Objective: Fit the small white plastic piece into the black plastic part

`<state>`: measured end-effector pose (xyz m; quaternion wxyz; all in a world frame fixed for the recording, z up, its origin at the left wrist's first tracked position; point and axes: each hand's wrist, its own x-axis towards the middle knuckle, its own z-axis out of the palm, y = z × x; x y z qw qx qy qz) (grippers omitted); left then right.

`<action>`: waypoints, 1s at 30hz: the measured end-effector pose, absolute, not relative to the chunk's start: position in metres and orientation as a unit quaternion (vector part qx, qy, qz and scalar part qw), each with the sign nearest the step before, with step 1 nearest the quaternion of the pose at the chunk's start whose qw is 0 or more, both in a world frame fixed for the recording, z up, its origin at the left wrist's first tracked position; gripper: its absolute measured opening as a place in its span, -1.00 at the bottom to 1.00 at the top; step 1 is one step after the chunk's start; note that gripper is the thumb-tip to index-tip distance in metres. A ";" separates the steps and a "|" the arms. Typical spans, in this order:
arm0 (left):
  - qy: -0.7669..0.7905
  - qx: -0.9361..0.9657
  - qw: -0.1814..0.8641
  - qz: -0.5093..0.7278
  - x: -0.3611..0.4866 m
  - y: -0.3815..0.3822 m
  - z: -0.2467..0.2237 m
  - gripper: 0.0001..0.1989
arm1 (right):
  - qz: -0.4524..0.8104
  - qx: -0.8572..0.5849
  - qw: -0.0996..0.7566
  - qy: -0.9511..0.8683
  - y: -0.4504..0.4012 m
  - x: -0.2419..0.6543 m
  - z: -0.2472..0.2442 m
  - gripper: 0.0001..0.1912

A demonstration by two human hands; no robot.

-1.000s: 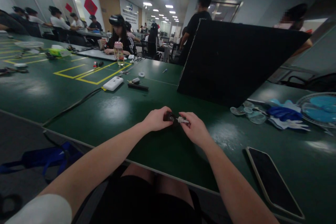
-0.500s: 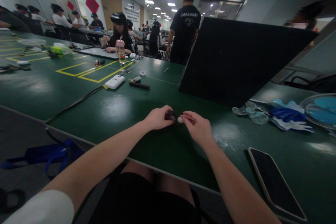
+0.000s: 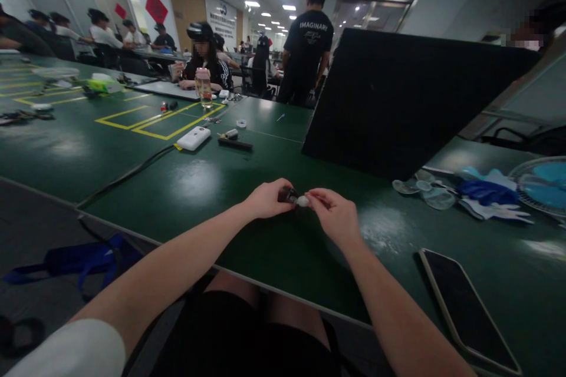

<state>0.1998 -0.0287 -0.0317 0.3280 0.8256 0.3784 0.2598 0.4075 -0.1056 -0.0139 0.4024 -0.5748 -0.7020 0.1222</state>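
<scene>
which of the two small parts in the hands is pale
The pale piece pinched by the right hand; the other, a dark part, is in the left hand.

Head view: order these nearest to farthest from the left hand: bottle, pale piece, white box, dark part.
1. Dark part: held in the left hand.
2. Pale piece: just right of it, at the right hand.
3. White box: ahead, to the left.
4. Bottle: left, beyond the white box.

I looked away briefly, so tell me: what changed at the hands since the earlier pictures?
The right hand has brought the small, rounded, whitish part leftward, closer to the small dark part in the left hand; whether they touch is unclear. Neither was let go. The pale-edged, dark-screened phone stayed put.
</scene>
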 end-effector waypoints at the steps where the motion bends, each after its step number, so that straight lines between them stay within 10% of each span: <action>1: 0.378 0.826 0.327 0.261 0.200 -0.029 -0.032 -0.52 | 0.130 -0.575 0.418 -0.691 -0.105 0.408 -0.015 -0.71; 15: 0.398 0.821 0.319 0.257 0.197 -0.029 -0.027 -0.52 | 0.182 -0.584 0.410 -0.676 -0.099 0.412 -0.018 -0.55; 30: 0.496 0.843 -0.018 0.207 0.007 -0.006 -0.007 -0.50 | 0.208 -0.622 0.310 -0.689 -0.097 0.417 -0.010 -0.31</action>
